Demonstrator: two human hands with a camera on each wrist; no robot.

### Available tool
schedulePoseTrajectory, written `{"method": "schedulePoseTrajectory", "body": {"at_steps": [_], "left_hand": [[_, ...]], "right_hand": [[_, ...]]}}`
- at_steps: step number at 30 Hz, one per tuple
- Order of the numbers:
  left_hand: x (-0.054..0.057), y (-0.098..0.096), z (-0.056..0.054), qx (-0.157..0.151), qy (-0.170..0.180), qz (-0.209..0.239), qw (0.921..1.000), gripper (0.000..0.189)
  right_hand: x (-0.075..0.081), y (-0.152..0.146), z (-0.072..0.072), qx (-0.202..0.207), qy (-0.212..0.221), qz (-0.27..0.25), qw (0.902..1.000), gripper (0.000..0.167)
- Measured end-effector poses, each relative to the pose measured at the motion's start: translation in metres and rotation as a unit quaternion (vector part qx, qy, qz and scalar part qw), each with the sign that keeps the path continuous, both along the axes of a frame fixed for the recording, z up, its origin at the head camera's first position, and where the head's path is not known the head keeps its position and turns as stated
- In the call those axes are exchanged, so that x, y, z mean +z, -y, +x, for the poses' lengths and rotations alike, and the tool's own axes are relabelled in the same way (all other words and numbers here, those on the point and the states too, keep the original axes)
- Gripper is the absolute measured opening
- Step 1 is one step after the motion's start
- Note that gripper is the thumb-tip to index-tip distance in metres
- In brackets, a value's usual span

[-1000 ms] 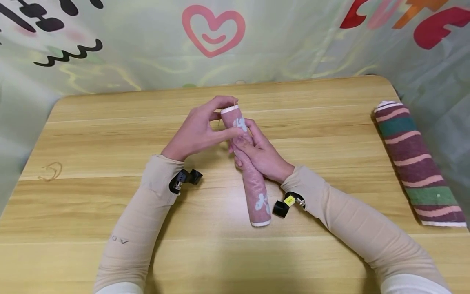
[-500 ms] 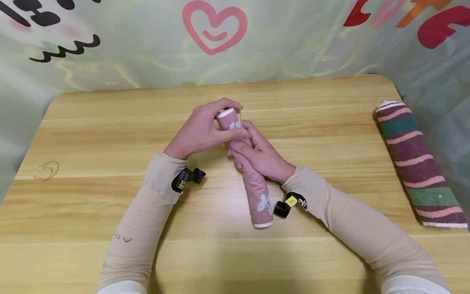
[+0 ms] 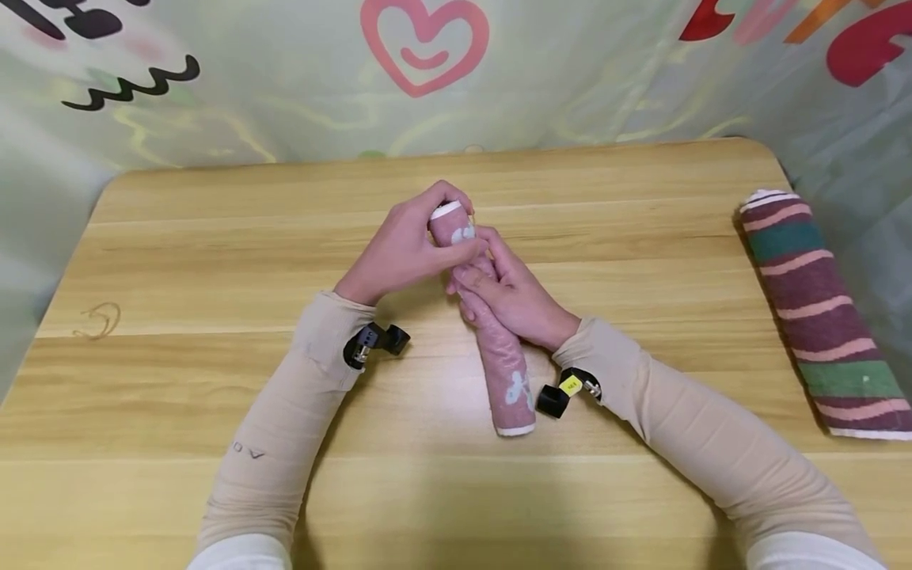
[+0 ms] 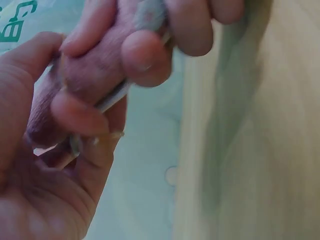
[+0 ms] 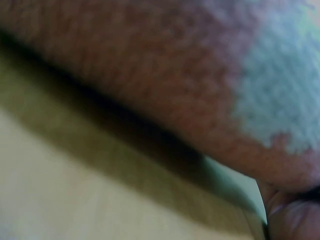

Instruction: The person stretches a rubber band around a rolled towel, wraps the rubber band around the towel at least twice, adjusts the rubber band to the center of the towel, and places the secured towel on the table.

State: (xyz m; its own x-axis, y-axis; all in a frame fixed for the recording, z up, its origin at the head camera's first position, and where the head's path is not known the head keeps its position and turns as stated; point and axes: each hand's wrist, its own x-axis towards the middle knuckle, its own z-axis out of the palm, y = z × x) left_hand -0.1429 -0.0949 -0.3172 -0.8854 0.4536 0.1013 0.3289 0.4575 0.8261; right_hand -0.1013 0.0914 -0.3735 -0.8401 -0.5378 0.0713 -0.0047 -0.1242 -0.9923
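A rolled pink towel (image 3: 507, 352) with pale blue patches and white ends lies at a slant in the middle of the head view. My right hand (image 3: 523, 305) grips it around the middle, thumb on top. At the far end, my left hand (image 3: 402, 247) curves around the roll. Its fingers and thumb hold a thin yellowish rubber band (image 3: 473, 219), stretched at the roll's right side. In the left wrist view the band (image 4: 116, 134) crosses a finger beside the towel (image 4: 95, 72). How far the band encircles the roll is hidden. The right wrist view shows the towel (image 5: 150, 65) close up.
A second rolled towel (image 3: 819, 309), striped purple, pink and green, lies at the right of the wooden table (image 3: 214, 380). Thin brown rubber bands (image 3: 107, 319) lie at the left. A printed curtain (image 3: 285, 79) hangs behind the far edge.
My left hand moves slightly right and its fingers close in around the far end. The band, earlier stretched upright above the roll, now shows shorter beside it. My right hand keeps its grip.
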Motion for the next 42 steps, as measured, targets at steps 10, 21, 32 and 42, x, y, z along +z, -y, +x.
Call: {"method": "schedulePoseTrajectory", "body": {"at_steps": [10,21,32,42], "left_hand": [[-0.001,0.002,0.000,0.025,0.022,0.007,0.9994,0.065],[0.006,0.015,-0.005,0.005,0.052,-0.042,0.9977,0.066],[0.009,0.025,-0.006,0.050,0.000,-0.088,0.9949,0.046],[0.008,0.030,-0.008,0.057,0.002,-0.126,0.9904,0.020]], "right_hand": [[0.002,0.000,0.000,-0.013,0.015,-0.003,0.9998,0.035],[0.005,0.000,0.000,-0.060,0.047,-0.039,0.9964,0.040],[0.004,0.001,-0.003,-0.101,0.061,-0.064,0.9910,0.032],[0.006,0.000,-0.003,-0.118,0.059,-0.063,0.9892,0.028]]}}
